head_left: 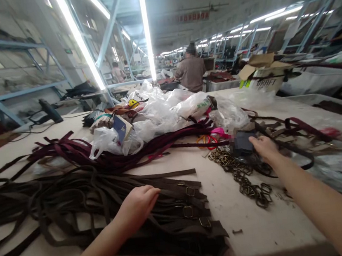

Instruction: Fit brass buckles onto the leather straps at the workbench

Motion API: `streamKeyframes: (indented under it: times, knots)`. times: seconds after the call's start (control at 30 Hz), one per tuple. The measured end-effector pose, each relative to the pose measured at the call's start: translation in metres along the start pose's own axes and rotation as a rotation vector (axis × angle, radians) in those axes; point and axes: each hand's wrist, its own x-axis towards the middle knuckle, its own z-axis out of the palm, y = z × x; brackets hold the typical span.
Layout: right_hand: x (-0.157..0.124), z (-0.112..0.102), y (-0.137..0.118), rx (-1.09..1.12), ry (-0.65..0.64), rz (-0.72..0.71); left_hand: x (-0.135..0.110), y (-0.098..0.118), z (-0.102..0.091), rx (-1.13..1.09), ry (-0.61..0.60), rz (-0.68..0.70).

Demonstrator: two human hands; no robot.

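Note:
My left hand (141,204) is over the pile of dark olive-brown straps (101,194), its fingers curled together. What they hold, if anything, is hidden. Several straps have brass-coloured buckles (188,211) near their right ends. At the right, my right hand (264,149) grips the edge of a dark, flat, roughly rectangular object (243,142), thumb on top; its exact kind does not show, and part of it is blurred. Just below it lies a heap of loose brass-coloured buckles (242,177). Beyond the dark straps runs a bundle of maroon straps (130,151).
White plastic bags (162,108) are heaped mid-table (255,234), with a blue booklet (122,128) among them. A black handheld device (49,111) with a cord stands back left. A co-worker (192,71) is beyond the table. A cardboard box (260,67) and white bins (317,77) stand back right.

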Motion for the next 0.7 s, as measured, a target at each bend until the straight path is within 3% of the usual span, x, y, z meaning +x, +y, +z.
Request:
streamKeyframes:
  times: [0.1,0.23,0.3,0.37,0.5,0.7]
  knots:
    - [-0.033,-0.012,-0.019,-0.143,-0.070,-0.170,0.041,-0.020,0.023,0.053,-0.118,-0.024]
    - [-0.089,-0.024,-0.025,-0.231,-0.337,-0.312,0.088,-0.036,0.058,0.060,-0.200,-0.222]
    - [-0.111,-0.032,-0.018,-0.381,-0.515,-0.350,0.097,-0.040,0.071,0.044,-0.192,-0.246]
    - [-0.127,-0.039,-0.009,-0.581,-0.582,-0.381,0.096,-0.044,0.079,0.016,-0.198,-0.254]
    - [-0.134,-0.031,0.005,-0.788,-0.530,-0.394,0.083,-0.045,0.082,-0.069,-0.225,-0.224]
    - [-0.115,0.016,0.008,-0.849,-0.428,-0.363,0.079,-0.036,0.064,-0.237,-0.162,-0.244]
